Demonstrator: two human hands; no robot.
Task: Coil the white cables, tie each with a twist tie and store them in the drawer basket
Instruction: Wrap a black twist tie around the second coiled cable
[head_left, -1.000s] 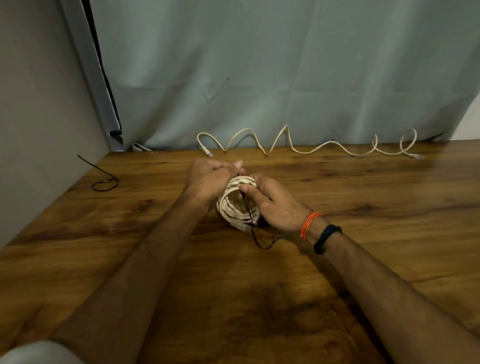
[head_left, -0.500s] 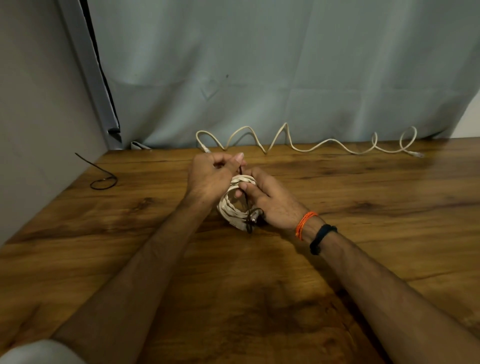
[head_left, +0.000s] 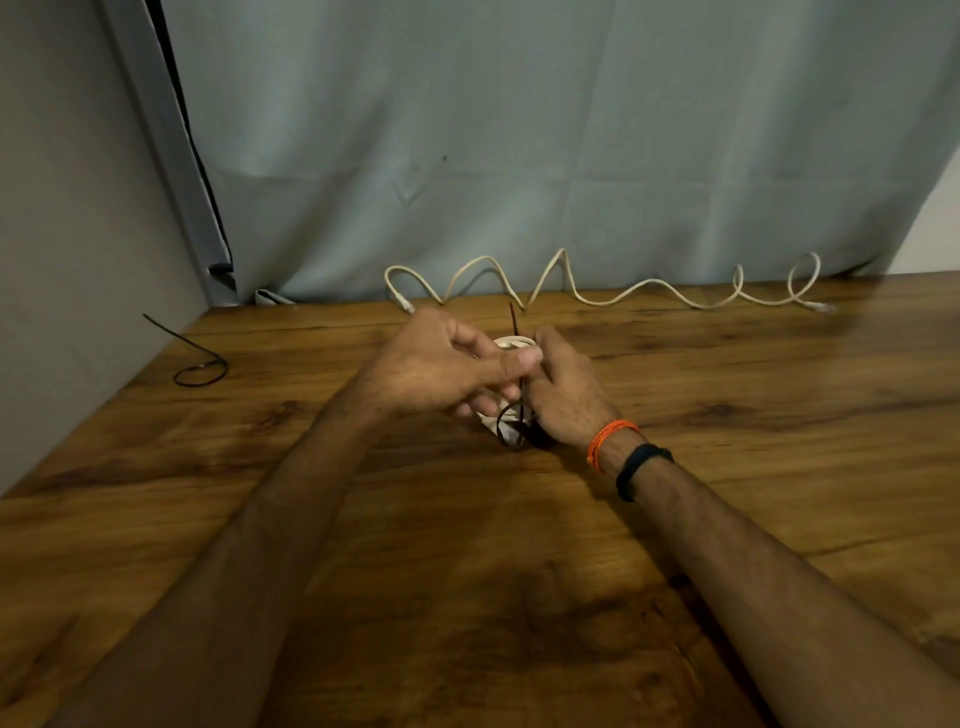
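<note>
- Left hand (head_left: 441, 366): fingers curled, thumb and forefinger pinching the black twist tie (head_left: 515, 384); the tie's free end stands up just beyond the pinch, its loop hanging below
- Right hand (head_left: 563, 395): fingers wrapped round the coiled white cable (head_left: 511, 343); the coil sits between both hands, largely hidden
- Second white cable (head_left: 602, 291): uncoiled, well beyond the hands along the curtain (head_left: 519, 130)
- Spare black tie (head_left: 195, 364): far left of the hands on the table (head_left: 779, 467)

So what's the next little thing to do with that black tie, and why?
Probably cross the tie's two ends and twist them together. It already runs over the coil held between the left hand and right hand, one end sticking up and a loose loop below, so nothing yet looks fastened.
</note>
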